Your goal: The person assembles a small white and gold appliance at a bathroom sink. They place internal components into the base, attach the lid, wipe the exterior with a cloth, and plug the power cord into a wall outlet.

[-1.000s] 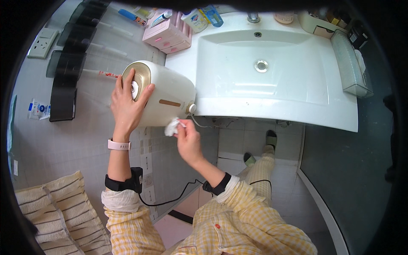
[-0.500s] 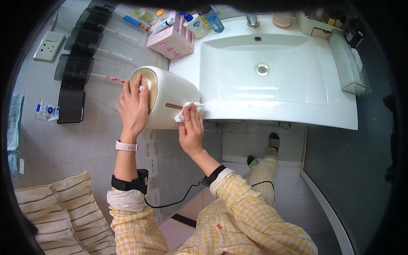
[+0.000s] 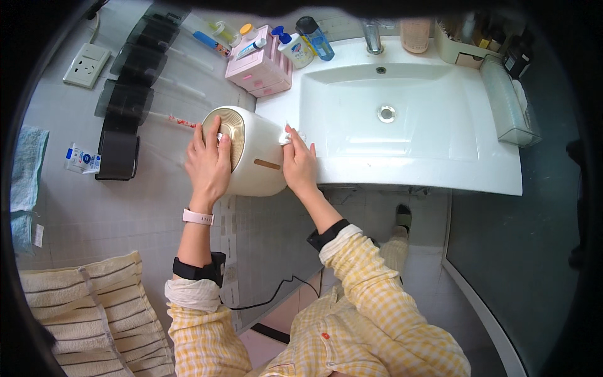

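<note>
A white, rounded tissue box (image 3: pixel 260 135) with a gold ringed top (image 3: pixel 235 129) and a brown slot stands at the left end of the washbasin counter. My left hand (image 3: pixel 207 164) lies on the gold top, fingers stretched out and apart; a bit of white shows beside them. Against the box's right side, my right hand (image 3: pixel 300 162) pinches a crumpled white tissue (image 3: pixel 284 138) between thumb and fingers. Part of that tissue is hidden behind the fingers.
The white washbasin (image 3: pixel 402 166) spreads to the right under a tap (image 3: pixel 372 38). Behind the box are a pink drawer unit (image 3: pixel 260 72), a pump bottle (image 3: pixel 295 51) and a blue bottle (image 3: pixel 315 39). A black wall rack (image 3: pixel 119 147) holds cups and toothbrushes at the left.
My right hand has moved from the box's front, by the slot, to its right side, taking the tissue along. My left hand stays on the top; the whole view has shifted slightly.
</note>
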Demonstrator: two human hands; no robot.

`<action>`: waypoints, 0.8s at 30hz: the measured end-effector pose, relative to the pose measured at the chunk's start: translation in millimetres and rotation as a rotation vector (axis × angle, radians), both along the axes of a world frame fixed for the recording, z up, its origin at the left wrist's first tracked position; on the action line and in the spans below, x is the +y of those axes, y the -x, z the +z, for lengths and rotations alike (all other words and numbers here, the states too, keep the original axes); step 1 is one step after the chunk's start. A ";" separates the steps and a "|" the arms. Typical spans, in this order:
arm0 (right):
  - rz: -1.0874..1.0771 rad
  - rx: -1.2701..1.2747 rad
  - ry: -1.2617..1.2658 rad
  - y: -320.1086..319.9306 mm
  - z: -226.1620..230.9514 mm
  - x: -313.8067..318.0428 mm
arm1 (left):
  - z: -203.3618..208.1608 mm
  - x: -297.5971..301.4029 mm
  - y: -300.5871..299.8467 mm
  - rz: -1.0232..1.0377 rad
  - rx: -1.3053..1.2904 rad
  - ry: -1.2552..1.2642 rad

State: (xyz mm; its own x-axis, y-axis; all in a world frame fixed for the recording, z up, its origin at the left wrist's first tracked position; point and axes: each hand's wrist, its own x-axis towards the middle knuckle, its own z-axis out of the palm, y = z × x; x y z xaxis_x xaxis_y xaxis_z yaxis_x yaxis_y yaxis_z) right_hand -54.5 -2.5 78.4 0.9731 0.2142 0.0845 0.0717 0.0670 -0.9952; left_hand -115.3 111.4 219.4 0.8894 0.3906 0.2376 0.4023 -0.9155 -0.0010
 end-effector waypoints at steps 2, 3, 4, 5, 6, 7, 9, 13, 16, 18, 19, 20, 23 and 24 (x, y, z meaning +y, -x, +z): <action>0.052 0.105 0.068 0.6 3.0 -3.0 | -0.5 -1.4 0.5 0.006 0.001 0.000; 0.028 -0.020 -0.065 3.0 9.1 -3.2 | -0.7 -2.0 0.6 0.009 0.004 -0.003; 0.011 -0.109 -0.160 5.6 18.8 -0.7 | -0.6 -1.9 0.2 0.017 0.008 -0.006; 0.017 -0.159 -0.235 4.6 30.2 2.3 | -0.3 -1.4 -1.5 0.013 -0.001 0.002; -0.031 -0.350 -0.279 5.2 40.3 4.6 | -0.6 -1.3 -1.2 0.018 0.001 0.013; 0.044 -0.364 -0.286 0.0 47.3 4.6 | -0.7 -1.6 0.5 0.024 0.006 0.026; 0.152 -0.524 -0.326 -25.8 55.9 7.9 | -1.1 -1.7 1.4 0.002 -0.050 0.051; 0.343 -0.021 -0.416 -47.1 40.3 15.2 | -1.1 -2.5 4.1 0.018 -0.172 0.171; 0.324 0.105 -0.275 -45.0 9.9 9.0 | -2.6 -4.4 3.2 -0.032 -0.289 0.195; 0.271 0.127 -0.212 -40.0 -4.7 8.0 | -3.3 -4.8 3.0 -0.007 -0.279 0.194; 0.231 0.127 -0.177 -36.4 -10.2 7.2 | -4.0 -5.3 3.4 0.001 -0.274 0.197; 0.193 0.152 -0.130 -31.7 -14.8 5.1 | -4.3 -5.3 3.4 0.013 -0.266 0.206; 0.141 0.313 0.013 -15.2 -19.5 0.9 | -3.7 -4.1 1.7 0.017 -0.262 0.221; 0.119 0.328 0.090 -6.0 -18.2 1.9 | -3.8 -4.1 2.0 0.016 -0.265 0.222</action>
State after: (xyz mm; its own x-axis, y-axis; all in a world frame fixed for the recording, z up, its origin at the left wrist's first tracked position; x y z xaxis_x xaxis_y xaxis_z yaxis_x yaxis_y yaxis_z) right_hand -48.5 -0.6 60.2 0.9131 0.3203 -0.2523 -0.2552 -0.0336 -0.9663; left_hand -117.3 107.3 215.6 0.8015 0.4718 0.3674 0.3761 -0.8754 0.3037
